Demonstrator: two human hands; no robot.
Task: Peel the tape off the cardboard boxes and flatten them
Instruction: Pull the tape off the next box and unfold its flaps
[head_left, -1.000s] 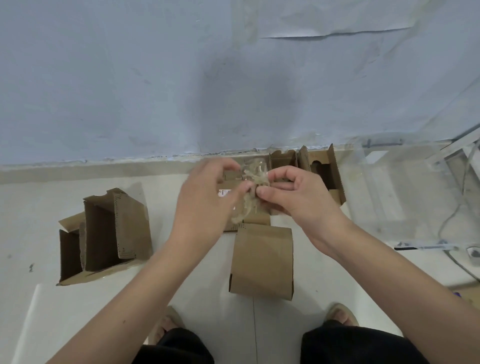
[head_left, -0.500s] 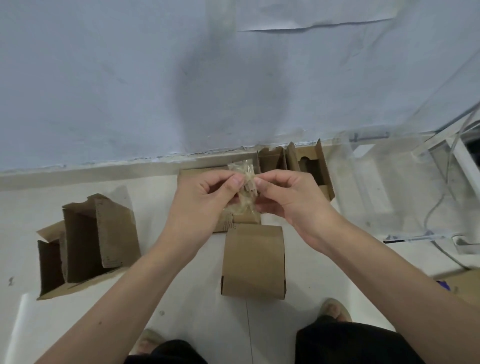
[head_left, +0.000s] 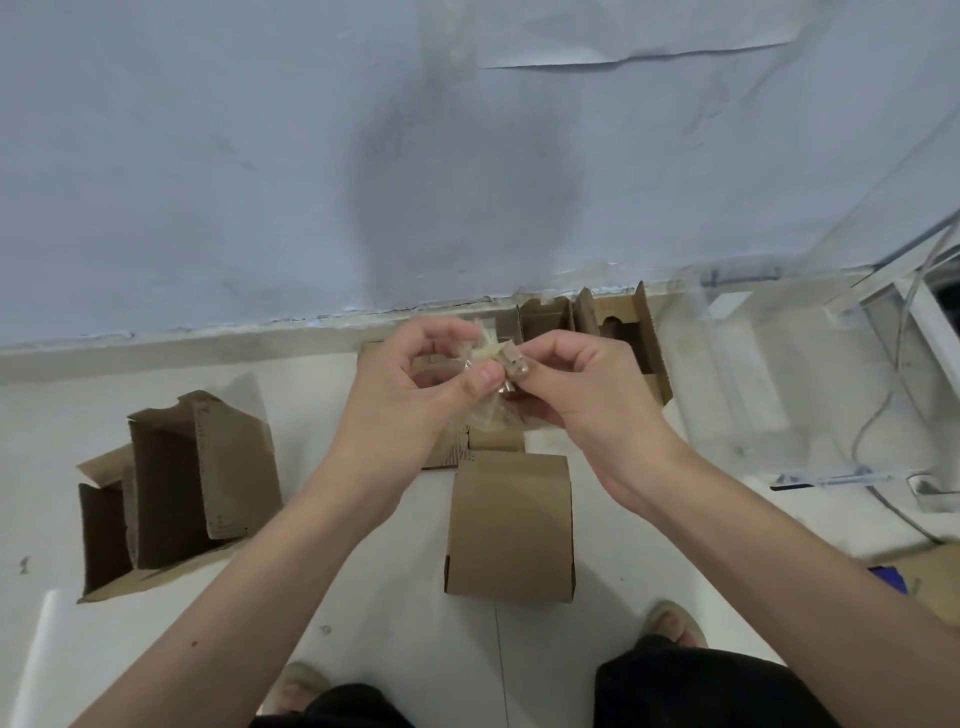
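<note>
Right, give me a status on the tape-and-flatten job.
Done: one box lies flat on the floor. In hand: the left hand and right hand pinch a wad of peeled tape. Left: the opened box on the left and the boxes by the wall still stand unflattened.

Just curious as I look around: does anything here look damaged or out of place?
The wall covering has a torn, lifted edge near the top, and a dark smudge stains it lower down. Otherwise both hands just pinch a crumpled wad of tape above the boxes.

crumpled clear tape wad (head_left: 488, 358) midair, 3 brown cardboard boxes (head_left: 511, 525) on floor
</note>
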